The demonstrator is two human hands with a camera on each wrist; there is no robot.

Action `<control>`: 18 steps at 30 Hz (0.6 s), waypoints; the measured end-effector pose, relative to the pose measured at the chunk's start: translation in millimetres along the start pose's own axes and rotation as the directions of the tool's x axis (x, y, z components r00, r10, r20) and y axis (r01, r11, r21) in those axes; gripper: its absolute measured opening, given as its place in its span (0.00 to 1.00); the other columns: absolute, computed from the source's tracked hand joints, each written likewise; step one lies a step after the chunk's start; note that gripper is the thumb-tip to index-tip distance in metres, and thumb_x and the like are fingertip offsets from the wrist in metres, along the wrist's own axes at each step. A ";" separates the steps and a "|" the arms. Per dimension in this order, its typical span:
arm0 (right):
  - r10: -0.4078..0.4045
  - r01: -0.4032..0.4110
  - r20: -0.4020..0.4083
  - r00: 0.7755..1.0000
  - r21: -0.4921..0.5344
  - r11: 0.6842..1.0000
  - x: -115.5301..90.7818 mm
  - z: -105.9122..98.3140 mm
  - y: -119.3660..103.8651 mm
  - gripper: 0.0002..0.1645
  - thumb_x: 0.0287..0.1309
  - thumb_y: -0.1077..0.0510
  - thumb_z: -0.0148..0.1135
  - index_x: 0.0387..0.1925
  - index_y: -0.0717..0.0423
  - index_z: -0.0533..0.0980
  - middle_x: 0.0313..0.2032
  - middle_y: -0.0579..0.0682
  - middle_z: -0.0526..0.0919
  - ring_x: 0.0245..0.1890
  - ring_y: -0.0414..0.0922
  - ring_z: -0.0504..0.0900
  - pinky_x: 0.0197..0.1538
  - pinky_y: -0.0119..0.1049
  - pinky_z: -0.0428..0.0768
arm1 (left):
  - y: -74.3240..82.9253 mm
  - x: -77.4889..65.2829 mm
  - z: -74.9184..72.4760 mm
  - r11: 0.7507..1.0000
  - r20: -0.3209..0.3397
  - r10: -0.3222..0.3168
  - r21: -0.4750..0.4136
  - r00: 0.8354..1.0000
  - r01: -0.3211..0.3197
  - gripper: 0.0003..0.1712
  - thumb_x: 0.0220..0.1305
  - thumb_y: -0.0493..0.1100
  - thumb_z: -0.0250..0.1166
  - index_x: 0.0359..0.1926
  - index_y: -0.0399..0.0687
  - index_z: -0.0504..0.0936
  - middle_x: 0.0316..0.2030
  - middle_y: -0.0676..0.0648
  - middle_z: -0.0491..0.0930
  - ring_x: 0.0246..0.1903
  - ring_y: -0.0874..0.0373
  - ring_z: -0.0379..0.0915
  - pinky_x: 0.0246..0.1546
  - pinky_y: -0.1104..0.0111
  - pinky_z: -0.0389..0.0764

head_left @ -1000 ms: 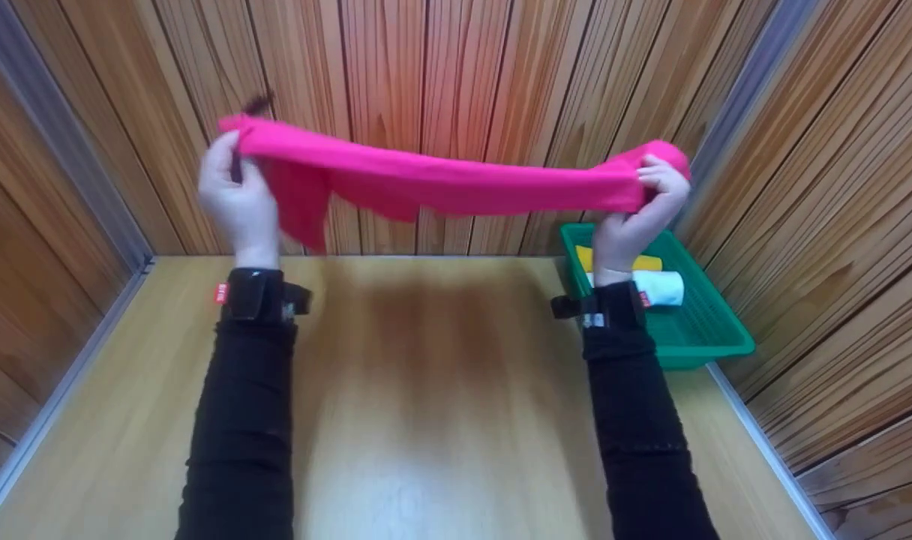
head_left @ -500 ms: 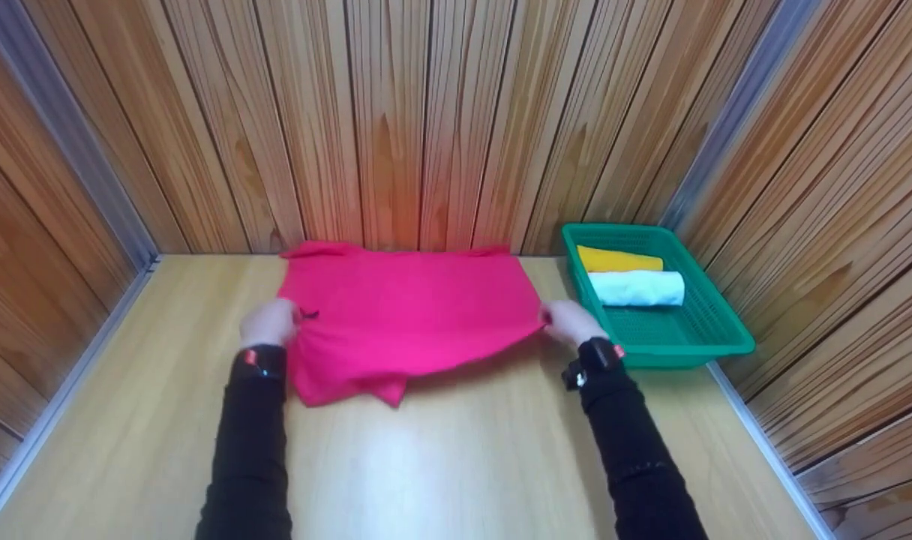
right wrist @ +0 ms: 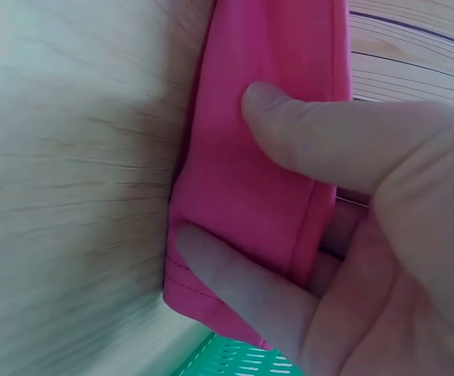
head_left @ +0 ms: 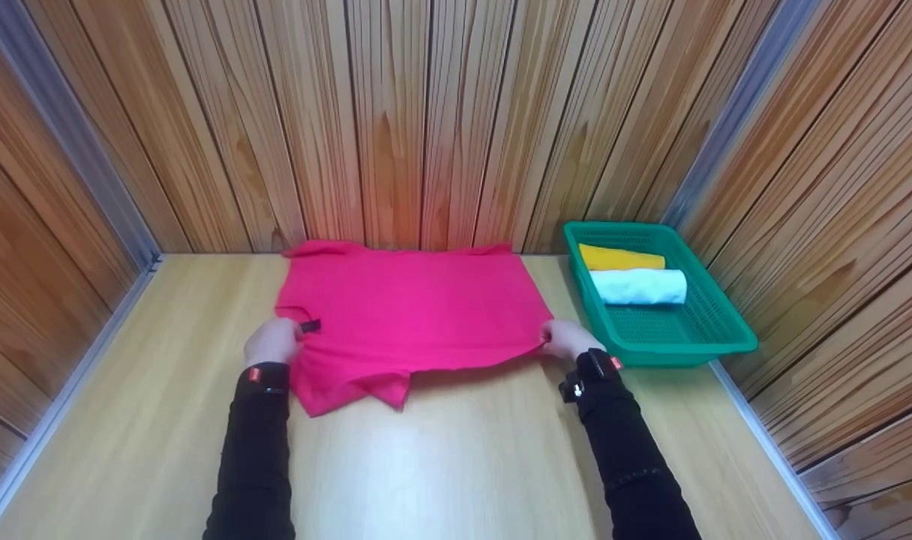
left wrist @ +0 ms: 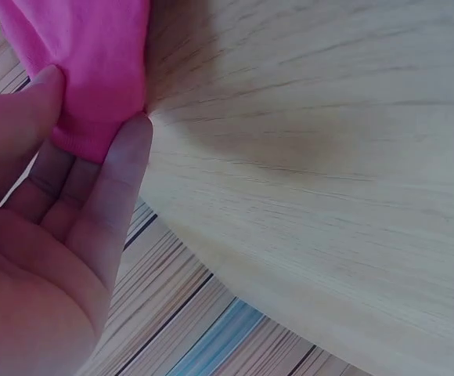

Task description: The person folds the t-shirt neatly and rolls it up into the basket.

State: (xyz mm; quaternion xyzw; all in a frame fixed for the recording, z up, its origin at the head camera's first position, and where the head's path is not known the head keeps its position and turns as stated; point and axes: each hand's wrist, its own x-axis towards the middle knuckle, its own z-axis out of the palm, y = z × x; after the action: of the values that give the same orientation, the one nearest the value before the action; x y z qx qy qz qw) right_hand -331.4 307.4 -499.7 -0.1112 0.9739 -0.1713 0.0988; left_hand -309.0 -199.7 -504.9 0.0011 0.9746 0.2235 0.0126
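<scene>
My left hand [head_left: 271,341] pinches what looks like the neckline end of the pink T-shirt [head_left: 426,307], just beside its dark label [head_left: 310,326]; my right hand [head_left: 572,339] pinches the other end near the stitched hem [right wrist: 192,286]. The shirt lies between and beyond my hands on the wooden table [head_left: 441,472], its far edge by the plank wall [head_left: 396,150]. To spread it well, I judge I should draw both hands apart evenly, just enough to take the sag out of the edge between them, and stay low so the cloth doesn't drag. The sleeve-like flap [head_left: 351,386], nearer me and right of my left hand, seems likeliest to crease, so it wants smoothing. A hard tug could skew the soft fabric.

I count one T-shirt, one label, one green basket [head_left: 677,356] beyond and right of my right hand, and two cloths inside: one yellow cloth [head_left: 621,259], one white roll [head_left: 640,287] nearer me.
</scene>
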 end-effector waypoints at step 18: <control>-0.088 0.073 -0.051 0.995 -0.244 0.967 -19.7 22.0 -10.1 0.14 0.50 0.59 0.74 0.20 0.54 0.75 0.21 0.48 0.78 0.29 0.51 0.80 0.35 0.46 0.78 | -0.5 -7.2 23.7 0.992 -0.087 0.038 0.126 0.996 -0.027 0.12 0.62 0.32 0.53 0.28 0.35 0.82 0.34 0.31 0.83 0.35 0.34 0.80 0.33 0.43 0.79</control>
State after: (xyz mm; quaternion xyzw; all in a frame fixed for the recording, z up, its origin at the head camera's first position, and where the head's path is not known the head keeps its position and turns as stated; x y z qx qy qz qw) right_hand -305.7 296.2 -513.3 -0.1567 0.9848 -0.0584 0.0473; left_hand -301.2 -189.9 -526.3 0.0077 0.9862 0.1620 -0.0345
